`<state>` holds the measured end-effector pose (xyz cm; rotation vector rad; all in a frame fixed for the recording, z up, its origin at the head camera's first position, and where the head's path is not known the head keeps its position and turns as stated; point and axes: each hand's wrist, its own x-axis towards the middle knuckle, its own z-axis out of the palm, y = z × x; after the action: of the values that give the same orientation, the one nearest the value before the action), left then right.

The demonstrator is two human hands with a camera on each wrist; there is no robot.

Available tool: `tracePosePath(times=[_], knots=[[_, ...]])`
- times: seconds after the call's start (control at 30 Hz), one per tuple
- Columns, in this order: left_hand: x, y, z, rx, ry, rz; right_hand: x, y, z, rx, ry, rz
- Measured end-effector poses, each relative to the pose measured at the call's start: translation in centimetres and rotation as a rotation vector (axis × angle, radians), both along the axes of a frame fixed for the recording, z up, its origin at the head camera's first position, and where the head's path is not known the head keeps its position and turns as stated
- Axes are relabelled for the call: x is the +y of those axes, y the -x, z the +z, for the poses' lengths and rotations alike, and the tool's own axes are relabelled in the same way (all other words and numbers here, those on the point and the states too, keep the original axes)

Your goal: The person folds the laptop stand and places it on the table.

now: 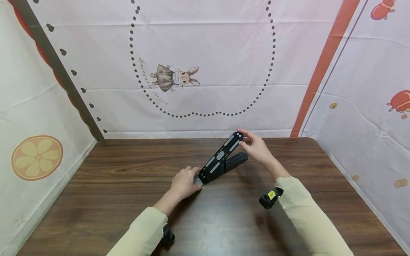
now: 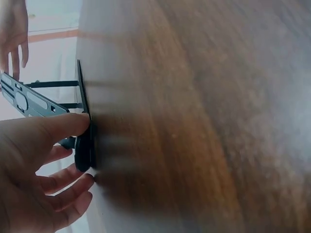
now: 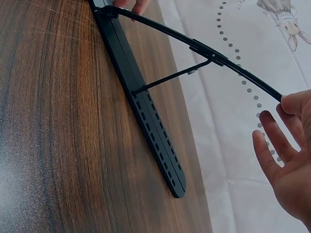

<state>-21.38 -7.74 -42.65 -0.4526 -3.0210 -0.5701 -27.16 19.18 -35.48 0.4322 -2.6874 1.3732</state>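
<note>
A black folding laptop stand (image 1: 208, 174) lies across the middle of the table, its upper arm raised at an angle over the slotted base (image 3: 155, 131). A thin support rod (image 3: 172, 79) spans the gap between them in the right wrist view. My left hand (image 1: 185, 183) grips the hinged near end, thumb on one side and fingers on the other. At the far, raised end, my right hand (image 1: 256, 147) pinches the tip of the upper arm between thumb and fingers. The base rests along the tabletop.
The brown wooden table (image 1: 105, 199) meets a printed white cloth (image 1: 211, 53) at its back edge, and similar cloth stands at both sides. Black wrist cameras (image 1: 270, 197) are strapped over the pale sleeves (image 1: 309, 213).
</note>
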Motion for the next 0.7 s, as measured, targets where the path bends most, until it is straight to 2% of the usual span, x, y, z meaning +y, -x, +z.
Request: tracePosePath(times=[0.33, 0.4, 0.7], knots=[[-0.7, 0.1, 0.1, 0.016, 0.015, 0.013, -0.4, 0.1, 0.1, 0.015, 0.008, 0.008], [-1.0, 0.1, 0.1, 0.018, 0.020, 0.017, -0.7, -0.2, 0.4, 0.013, 0.017, 0.012], [-2.2, 0.4, -0.2, 0.037, 0.043, 0.090, -0.6, -0.1, -0.1, 0.025, -0.009, 0.016]])
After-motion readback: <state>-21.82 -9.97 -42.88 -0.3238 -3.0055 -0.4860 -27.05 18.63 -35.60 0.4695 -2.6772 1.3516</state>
